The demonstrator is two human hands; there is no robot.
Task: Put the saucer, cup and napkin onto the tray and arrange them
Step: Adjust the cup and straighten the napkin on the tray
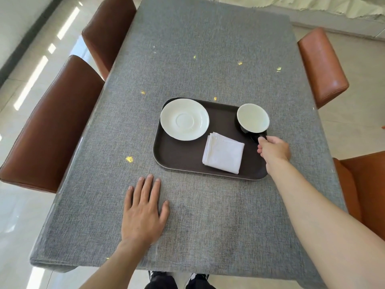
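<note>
A dark brown tray (179, 161) lies on the grey table. A white saucer (184, 119) rests in the tray's far left corner. A folded white napkin (223, 156) lies in the near middle of the tray. A cup (253, 118), black outside and white inside, stands upright at the tray's far right corner. My right hand (274, 149) is closed on the cup's black handle at the tray's right edge. My left hand (143, 209) lies flat on the tablecloth, fingers spread, in front of the tray's near left corner, holding nothing.
The grey tablecloth (208, 59) carries small yellow specks. Brown leather chairs (48, 130) stand along the left side, and orange ones (323, 67) along the right. My shoes show below the table's near edge.
</note>
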